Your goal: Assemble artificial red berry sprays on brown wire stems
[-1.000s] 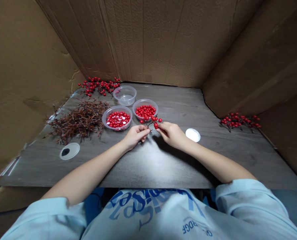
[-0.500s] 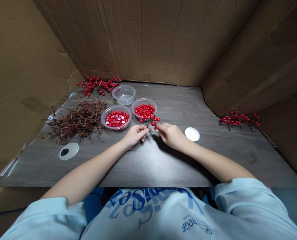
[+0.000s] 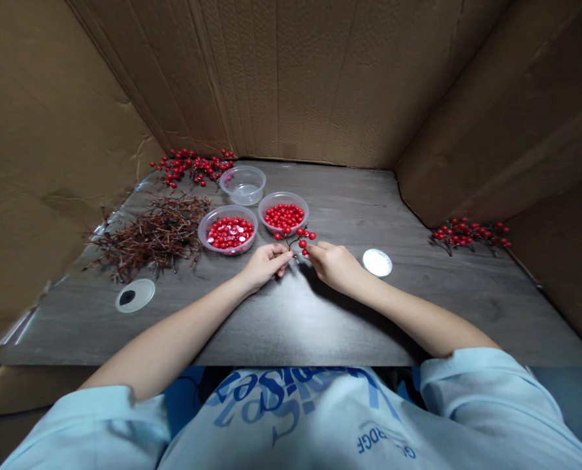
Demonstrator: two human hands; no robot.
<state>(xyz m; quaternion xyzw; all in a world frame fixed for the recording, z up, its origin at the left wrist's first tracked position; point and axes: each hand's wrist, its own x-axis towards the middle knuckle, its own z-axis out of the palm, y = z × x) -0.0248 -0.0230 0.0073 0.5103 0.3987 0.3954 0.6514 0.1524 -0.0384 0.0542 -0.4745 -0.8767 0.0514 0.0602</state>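
Pale blue short-sleeved fabric shirt [image 3: 251,450], soft folds down the front. Chest print: big, curly dark-blue lettering [image 3: 266,391], paler blue letters layered with it. Off to the wearer's right, small dark-blue capitals [image 3: 383,440], looks like "RDGF", partly lost in a crease. Left sleeve [image 3: 95,418] loose, wide, stitched hem; right sleeve [image 3: 496,385] same pale blue, creased, wide opening. Left forearm [image 3: 173,333] and right forearm [image 3: 428,320] bare below the hems. Left grip [image 3: 266,266], right grip [image 3: 337,264]: bare hands.
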